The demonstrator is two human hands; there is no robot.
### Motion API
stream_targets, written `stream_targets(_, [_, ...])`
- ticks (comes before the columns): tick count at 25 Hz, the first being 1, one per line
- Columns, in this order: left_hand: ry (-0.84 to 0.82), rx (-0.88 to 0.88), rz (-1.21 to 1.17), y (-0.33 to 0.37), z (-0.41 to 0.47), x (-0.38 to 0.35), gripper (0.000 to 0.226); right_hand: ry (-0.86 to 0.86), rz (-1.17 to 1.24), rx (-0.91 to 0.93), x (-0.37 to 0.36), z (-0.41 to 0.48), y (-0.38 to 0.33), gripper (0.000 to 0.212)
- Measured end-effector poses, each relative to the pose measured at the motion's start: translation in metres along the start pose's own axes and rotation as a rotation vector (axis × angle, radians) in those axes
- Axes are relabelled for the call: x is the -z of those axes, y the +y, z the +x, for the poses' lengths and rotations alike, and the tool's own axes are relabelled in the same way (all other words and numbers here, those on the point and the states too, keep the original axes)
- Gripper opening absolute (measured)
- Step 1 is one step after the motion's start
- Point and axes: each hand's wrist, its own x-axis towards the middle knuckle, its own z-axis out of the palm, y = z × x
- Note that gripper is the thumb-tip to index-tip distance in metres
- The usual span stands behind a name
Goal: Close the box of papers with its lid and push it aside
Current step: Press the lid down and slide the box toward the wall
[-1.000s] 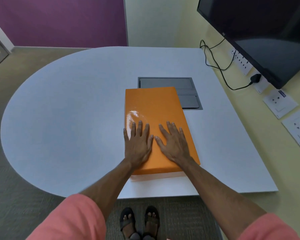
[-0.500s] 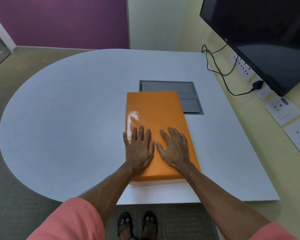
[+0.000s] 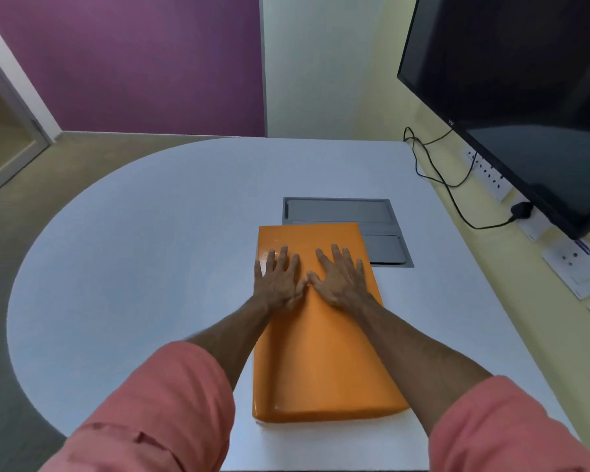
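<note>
Slid farther up the lid [image 3: 321, 352] since a second ago: both palms now on its far half, with the far edge of the box overlapping the grey floor-box hatch [image 3: 351, 212] set into the table [image 3: 143, 253]. Left hand [image 3: 280, 281] and right hand [image 3: 343, 279] flat, fingers spread, thumbs almost touching, gripping nothing, only pressing down on the orange top. Lid apparently fully seated; only a thin pale sliver at the near left corner, too small to tell whether base or paper. Box lying lengthwise down the middle of the table, near end close to the near table edge.

Risks, as a judgement: pushing straight ahead would ride the box over the hatch, where a lip could catch the bottom edge and shift the lid off the base. Pressing only the far half could tip the near end up if the lid is loose. Glossy surface, so palms may slip rather than carry the box. Shoving rightward would bring it towards the cable [image 3: 457, 199] and wall sockets.

Count: one box, one lid, two hands, one hatch, one monitor [image 3: 525, 97], one table.
</note>
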Motion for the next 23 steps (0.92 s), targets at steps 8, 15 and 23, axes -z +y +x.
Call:
stream_targets(8, [-0.085,-0.019,0.047,-0.006,0.012,-0.007,0.072,-0.069,-0.008,0.008,-0.01,0.009,0.005,0.071])
stream_targets(15, [-0.048,-0.02,0.049,-0.006,0.007,-0.005,0.074,-0.141,0.014,0.022,-0.002,0.008,0.005,0.073])
stream_targets(23, [0.034,0.333,-0.647,-0.036,-0.037,0.001,0.075,-0.065,0.617,-0.514,0.026,-0.024,0.056,0.083])
